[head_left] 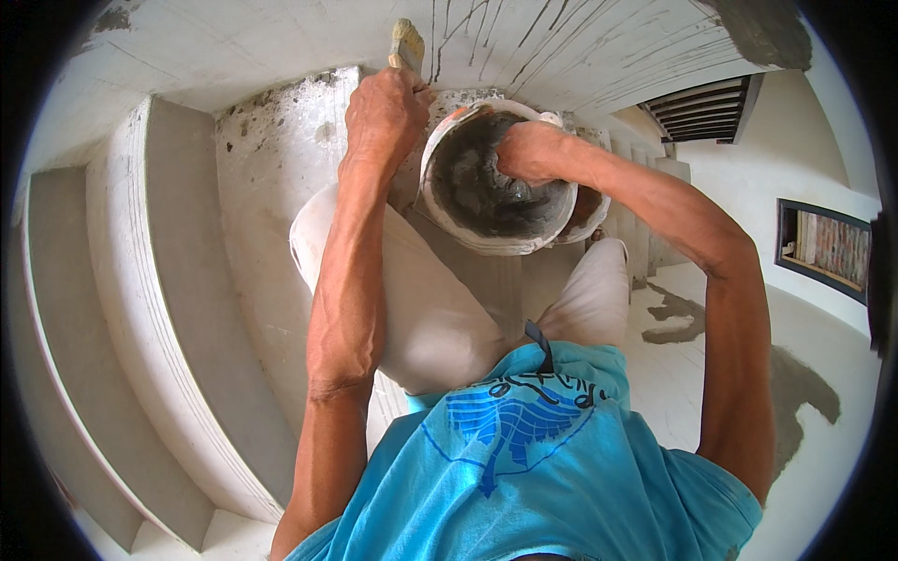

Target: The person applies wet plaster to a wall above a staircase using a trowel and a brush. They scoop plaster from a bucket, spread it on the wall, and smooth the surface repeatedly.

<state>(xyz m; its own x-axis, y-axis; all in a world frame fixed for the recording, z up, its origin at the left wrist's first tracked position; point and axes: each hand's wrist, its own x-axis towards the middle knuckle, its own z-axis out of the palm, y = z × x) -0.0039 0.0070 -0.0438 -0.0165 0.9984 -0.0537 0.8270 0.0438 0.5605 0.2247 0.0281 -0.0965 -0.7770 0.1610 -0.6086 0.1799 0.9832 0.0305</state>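
Observation:
My left hand (pixel 382 117) is closed round a brush (pixel 406 45), its yellowish, stained end sticking up past the fist in front of the pale wall. My right hand (pixel 531 152) reaches over the rim into a white bucket (pixel 438 201) whose inside is coated with grey cement slurry (pixel 482 187). The fingers of that hand look curled, and whatever they may hold is hidden inside the bucket. Between and beyond my knees, the bucket stands tilted toward me, with the rim of a second container (pixel 587 215) partly showing behind its right side.
Pale concrete steps (pixel 192 280) curve down the left side. Dark drips streak the wall (pixel 524 37) ahead. To the right are a slatted opening (pixel 706 107), a dark-framed window (pixel 823 245) and grey wet-looking patches (pixel 800 393) on the floor. More steps (pixel 645 201) lie beyond the bucket.

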